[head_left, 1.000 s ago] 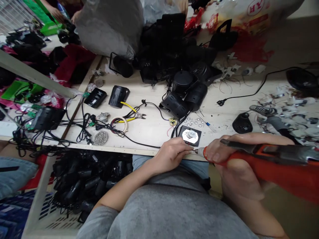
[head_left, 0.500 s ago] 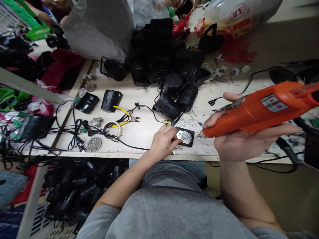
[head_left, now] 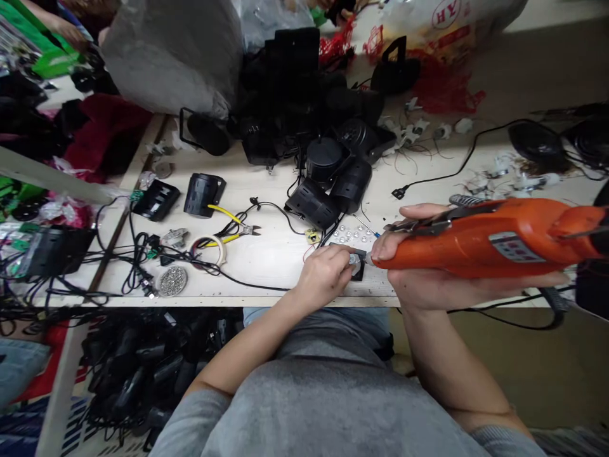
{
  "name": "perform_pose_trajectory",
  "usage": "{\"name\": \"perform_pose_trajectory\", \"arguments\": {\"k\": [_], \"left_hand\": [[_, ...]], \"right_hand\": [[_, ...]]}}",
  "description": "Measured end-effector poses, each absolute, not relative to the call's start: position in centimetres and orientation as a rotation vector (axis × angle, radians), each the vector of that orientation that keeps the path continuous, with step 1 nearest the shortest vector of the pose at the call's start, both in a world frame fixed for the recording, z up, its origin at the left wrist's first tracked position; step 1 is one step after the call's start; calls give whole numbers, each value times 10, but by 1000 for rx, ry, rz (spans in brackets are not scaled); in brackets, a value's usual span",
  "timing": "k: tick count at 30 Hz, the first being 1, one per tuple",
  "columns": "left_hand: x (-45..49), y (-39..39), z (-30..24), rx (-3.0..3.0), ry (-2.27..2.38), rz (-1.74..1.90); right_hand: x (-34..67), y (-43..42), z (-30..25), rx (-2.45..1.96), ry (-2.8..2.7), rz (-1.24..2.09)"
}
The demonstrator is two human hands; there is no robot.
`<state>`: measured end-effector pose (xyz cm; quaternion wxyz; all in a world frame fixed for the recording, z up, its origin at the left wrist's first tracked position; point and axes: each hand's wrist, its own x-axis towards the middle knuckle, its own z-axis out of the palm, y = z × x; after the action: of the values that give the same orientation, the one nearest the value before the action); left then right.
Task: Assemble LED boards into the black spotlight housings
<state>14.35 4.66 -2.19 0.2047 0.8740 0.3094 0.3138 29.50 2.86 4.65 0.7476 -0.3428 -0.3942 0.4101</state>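
My right hand is wrapped around an orange electric screwdriver, its tip pointing left. The tip reaches the right side of a small black plate on the bench; whether it sits on a screw cannot be made out. A silver round part, which looks like a small motor, is on the plate. My left hand has its fingers curled over the plate's left side and hides much of it. Just behind the plate lie several small shiny round pieces and a thin screwdriver with a blue end.
Yellow-handled cutters, a tape roll and a dish of screws lie left, among black cables. Black housings are piled behind. A plug lies on the bench. Another person's hand shows at upper left.
The electric screwdriver has moved left and its tip has come to the plate. My left hand has shifted right and now covers more of the plate. The view has shifted slightly.
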Motion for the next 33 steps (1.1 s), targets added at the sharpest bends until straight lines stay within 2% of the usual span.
{"name": "perform_pose_trajectory", "arguments": {"k": [6,17,33], "left_hand": [[148,43,-25,2542,917,952],[149,37,-30,2589,999,975],[152,39,-33,2536,1000,1025]], "right_hand": [[290,31,47,-752,-928,724],[298,29,29,-713,-988,857],[292,14,30,-806,-1043,839]]}}
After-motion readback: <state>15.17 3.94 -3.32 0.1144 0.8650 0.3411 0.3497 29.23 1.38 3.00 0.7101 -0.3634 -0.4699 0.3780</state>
